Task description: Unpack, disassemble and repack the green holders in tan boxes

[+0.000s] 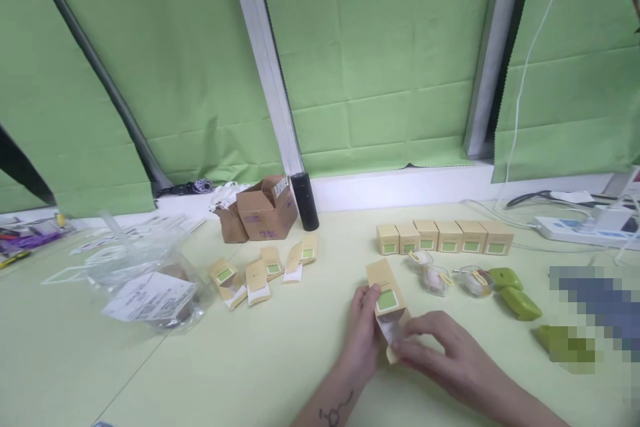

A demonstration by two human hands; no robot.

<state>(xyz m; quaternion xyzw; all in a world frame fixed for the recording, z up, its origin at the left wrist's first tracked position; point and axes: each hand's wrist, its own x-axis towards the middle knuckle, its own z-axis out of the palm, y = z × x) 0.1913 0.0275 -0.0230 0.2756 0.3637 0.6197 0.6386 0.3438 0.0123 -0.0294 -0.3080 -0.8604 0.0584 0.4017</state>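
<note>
A small tan carton (386, 293) with a green label square lies on the pale green table (260, 360), its flap open. My left hand (364, 333) grips its left side with fingers closed on it. My right hand (440, 347) pinches the carton's lower end, where a clear plastic piece shows. Just behind the carton lie two clear plastic packets (453, 279). A row of several closed tan cartons (445, 237) stands further back. Several unfolded cartons (263, 270) lie to the left.
A brown cardboard box (265, 210) and a black cylinder (305, 200) stand by the wall. A clear plastic bag (145, 280) lies at the left. Green objects (515, 290) rest at the right, with a power strip (580, 230) and cables behind.
</note>
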